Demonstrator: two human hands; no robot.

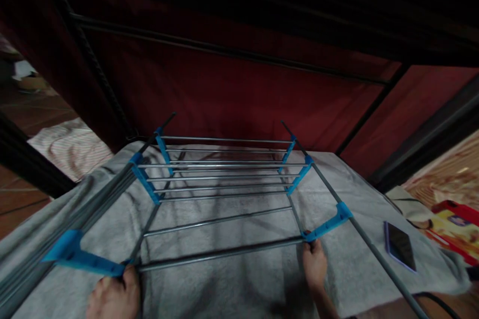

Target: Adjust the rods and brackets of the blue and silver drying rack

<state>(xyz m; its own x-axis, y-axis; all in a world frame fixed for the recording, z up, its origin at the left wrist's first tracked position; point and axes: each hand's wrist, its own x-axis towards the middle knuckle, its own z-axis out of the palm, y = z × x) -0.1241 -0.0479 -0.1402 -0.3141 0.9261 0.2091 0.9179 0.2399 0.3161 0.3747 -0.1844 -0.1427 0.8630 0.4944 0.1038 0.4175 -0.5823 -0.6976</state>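
A rack frame of grey metal rods (pixel 224 255) joined by blue plastic brackets stands on a grey cloth. My left hand (pixel 114 294) closes around the near left corner, where a blue bracket (pixel 88 260) meets the nearest crossbar. At the near right corner, my right hand (pixel 314 261) grips the end of another blue bracket (pixel 325 228) from below. Its fingertips are partly hidden behind the joint. Farther back, two tiers of thin crossbars (pixel 224 178) run between smaller blue brackets. Long grey side poles (pixel 333 187) slope along both sides.
The grey cloth (pixel 224 289) spreads under the rack. A phone (pixel 399 245) lies on it at the right, near a red and yellow package (pixel 456 229). Behind the rack hangs a dark red panel (pixel 224 89) with dark bars. Striped cloth (pixel 75 147) lies at the left.
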